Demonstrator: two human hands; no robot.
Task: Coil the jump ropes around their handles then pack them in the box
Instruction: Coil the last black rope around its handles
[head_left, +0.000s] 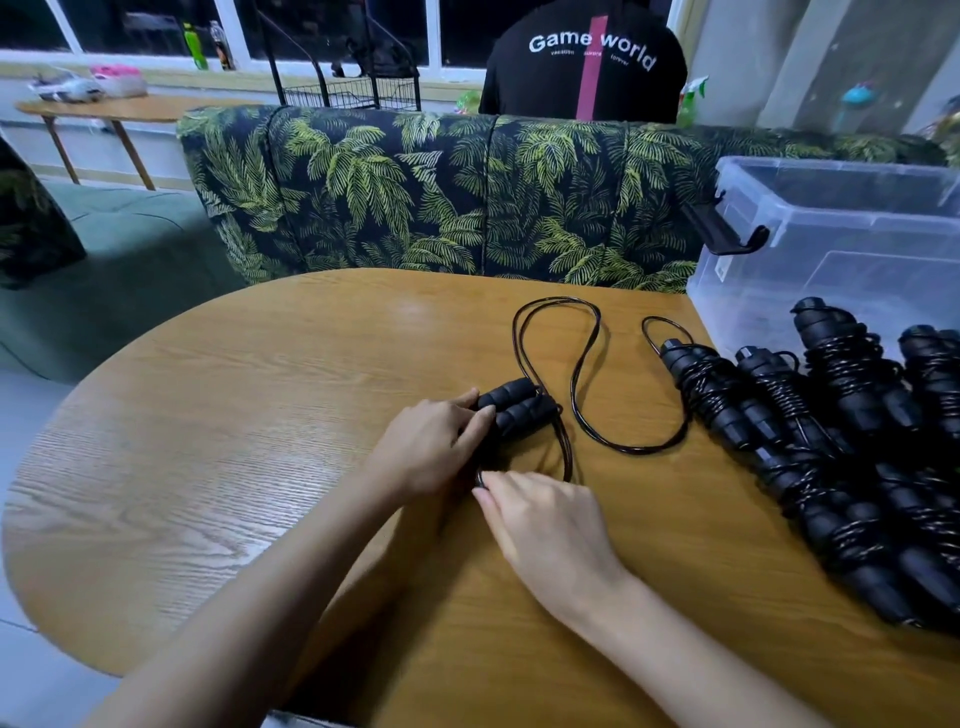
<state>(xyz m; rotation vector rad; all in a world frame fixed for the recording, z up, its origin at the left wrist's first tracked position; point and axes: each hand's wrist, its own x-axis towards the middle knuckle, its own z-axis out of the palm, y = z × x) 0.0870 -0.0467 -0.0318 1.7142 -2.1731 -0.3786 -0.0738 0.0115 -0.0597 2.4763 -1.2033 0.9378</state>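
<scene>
Glossy wood-grain table (260, 415); seemingly foam handles (519, 405).

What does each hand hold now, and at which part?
The left hand grips the jump rope's two handles together; the right hand pinches its cord near them.

Round wooden table (208, 467), oak grain, in foreground. Behind it, sofa (363, 197), dark fabric, green palm-leaf print. Beyond sofa back, person (582, 67) in black shirt lettered "Game world", pink stripe down middle. Far left, small side table (130, 109) below dark window (322, 26). Green bottle (193, 47) at window. Black wire rack (353, 91) just behind sofa.
</scene>
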